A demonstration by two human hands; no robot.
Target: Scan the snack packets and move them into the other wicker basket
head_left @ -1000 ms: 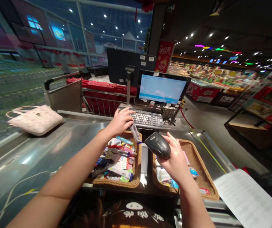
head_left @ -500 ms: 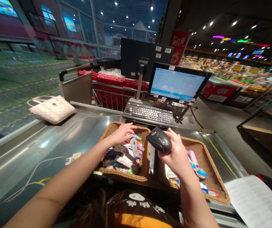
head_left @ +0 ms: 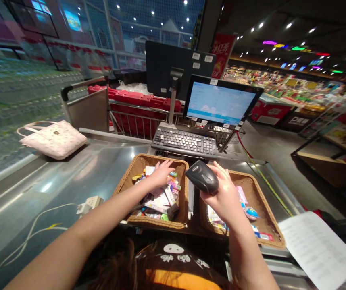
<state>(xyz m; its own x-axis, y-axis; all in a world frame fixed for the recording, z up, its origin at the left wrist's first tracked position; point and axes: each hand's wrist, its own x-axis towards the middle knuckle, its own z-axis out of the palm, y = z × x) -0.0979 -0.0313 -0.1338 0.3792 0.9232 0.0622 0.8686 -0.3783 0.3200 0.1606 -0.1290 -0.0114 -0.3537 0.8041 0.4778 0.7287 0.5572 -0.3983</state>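
My left hand [head_left: 161, 174] is over the left wicker basket [head_left: 121, 187], fingers spread above a jumble of small packaged goods [head_left: 161, 201]. Whether its fingertips touch any of them I cannot tell. In my right hand [head_left: 224, 193] is a black barcode scanner [head_left: 202, 177], its head pointing left toward the gap between the baskets. Below that hand stands the right wicker basket [head_left: 271, 217], holding a pink item [head_left: 242, 195], a blue-and-white rounded pack [head_left: 252, 213] and several other small packs partly covered by my forearm.
Behind the baskets are a black keyboard [head_left: 184, 141] and a lit monitor [head_left: 223, 100]. A pale handbag [head_left: 53, 139] and a white plug block [head_left: 92, 203] with a cable lie on the metal counter [head_left: 106, 161]. Printed paper [head_left: 321, 245] rests at the right.
My left hand has shifted slightly down into the left basket and its fingers have spread. The view has turned a little to the right. The scanner stays in my right hand.
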